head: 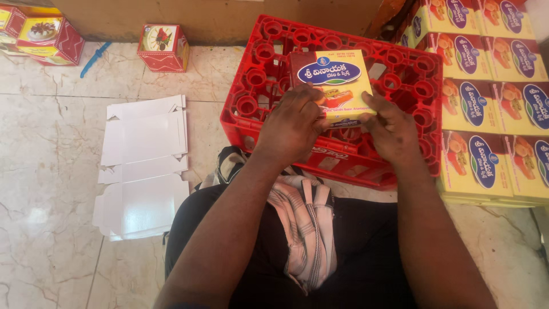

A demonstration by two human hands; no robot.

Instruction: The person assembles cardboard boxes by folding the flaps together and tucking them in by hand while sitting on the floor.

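A yellow printed cardboard box (pixel 338 86) is gripped at both near corners by the left hand (pixel 293 123) and right hand (pixel 392 130), resting on an upturned red plastic crate (pixel 257 86). Uneven pressure could crease a flap or tip it between the crate's holes.

Red crate (pixel 257 123), yellow printed box (pixel 337 74), white flat cartons (pixel 143 166), striped cloth (pixel 306 223)
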